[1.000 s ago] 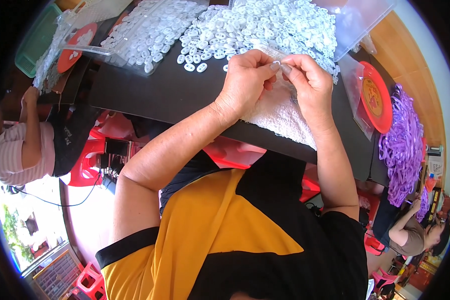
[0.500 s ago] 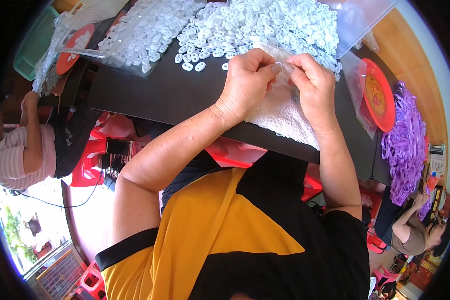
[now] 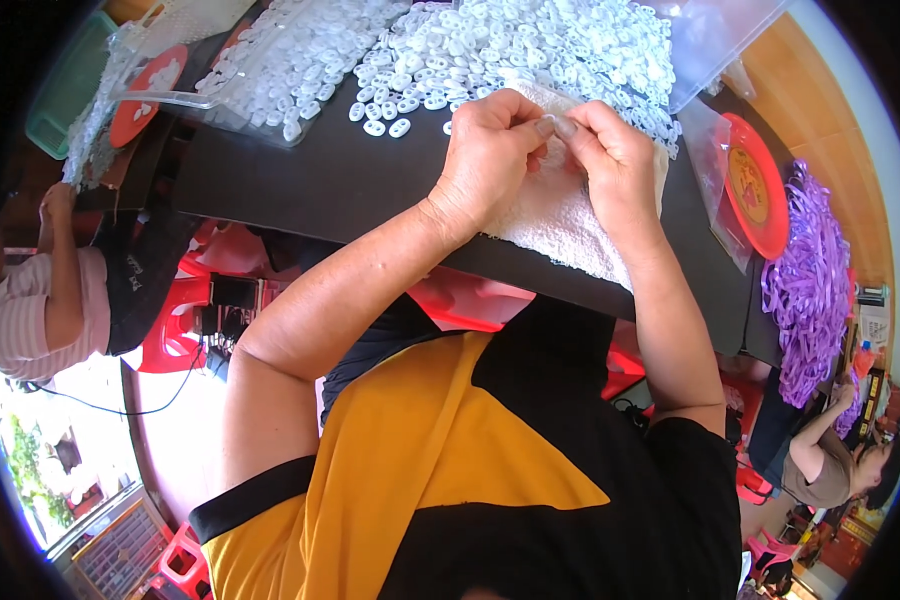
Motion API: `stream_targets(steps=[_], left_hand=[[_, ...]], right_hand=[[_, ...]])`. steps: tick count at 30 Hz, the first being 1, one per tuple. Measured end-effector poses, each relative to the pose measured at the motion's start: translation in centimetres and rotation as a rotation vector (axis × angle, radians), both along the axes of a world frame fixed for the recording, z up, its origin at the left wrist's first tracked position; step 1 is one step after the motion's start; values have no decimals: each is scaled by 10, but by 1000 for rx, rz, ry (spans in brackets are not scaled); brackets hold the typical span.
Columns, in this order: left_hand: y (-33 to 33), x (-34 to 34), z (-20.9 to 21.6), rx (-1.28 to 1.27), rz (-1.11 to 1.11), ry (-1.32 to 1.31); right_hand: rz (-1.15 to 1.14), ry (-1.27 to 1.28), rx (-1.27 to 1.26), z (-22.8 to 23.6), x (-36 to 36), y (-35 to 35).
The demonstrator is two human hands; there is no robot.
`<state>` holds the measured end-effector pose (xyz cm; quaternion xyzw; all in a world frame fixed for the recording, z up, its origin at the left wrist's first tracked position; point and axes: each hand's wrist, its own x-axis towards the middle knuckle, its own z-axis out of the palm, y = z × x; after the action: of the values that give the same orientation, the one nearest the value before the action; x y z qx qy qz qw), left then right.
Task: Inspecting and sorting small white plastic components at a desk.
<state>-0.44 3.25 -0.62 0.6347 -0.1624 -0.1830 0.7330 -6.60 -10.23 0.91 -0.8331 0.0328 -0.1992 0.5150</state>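
Note:
My left hand (image 3: 490, 150) and my right hand (image 3: 615, 160) meet over a white towel (image 3: 560, 225) on the dark table. Thumbs and forefingers are pinched together, tip against tip. A speck of white shows between them, too small and covered to name. Just beyond my hands spreads a big heap of small white oval plastic pieces with two holes (image 3: 530, 50). Several stray ones lie at its left edge, close to my left hand.
A clear plastic tray (image 3: 170, 98) with more white pieces stands left of the heap; a clear bin (image 3: 730, 40) is at right. Beyond are a red plate (image 3: 755, 185) and bundled purple ribbon (image 3: 810, 290). Co-workers sit at left (image 3: 50, 300) and right (image 3: 820, 465).
Both hands have shifted very slightly, the right one a little to the left, still pinched together above the towel. The heap looks the same.

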Motion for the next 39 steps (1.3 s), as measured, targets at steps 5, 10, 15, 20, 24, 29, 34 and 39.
stream_targets(steps=[5,10,15,20,24,29,34,39], left_hand=[[1,1,7,25,3,61],[2,3,5,17,6,86],[1,3,6,-2,0,118],[2,2,7,17,-23,84],[1,2,5,20,-20,67],[0,0,4,46,-8,47],[-2,1,0,77,3,-9],[-3,1,0,31,9,2]], right_hand=[[-60,58,-66,10,0,-5],[-6,-55,-29,4,2,-8],[38,-74,-36,4,2,-8],[34,-57,-94,5,2,-9],[10,-45,-51,0,4,-6],[-12,-27,36,-9,5,-5],[12,-35,92,-14,6,-7],[47,0,108,-11,8,-9]])
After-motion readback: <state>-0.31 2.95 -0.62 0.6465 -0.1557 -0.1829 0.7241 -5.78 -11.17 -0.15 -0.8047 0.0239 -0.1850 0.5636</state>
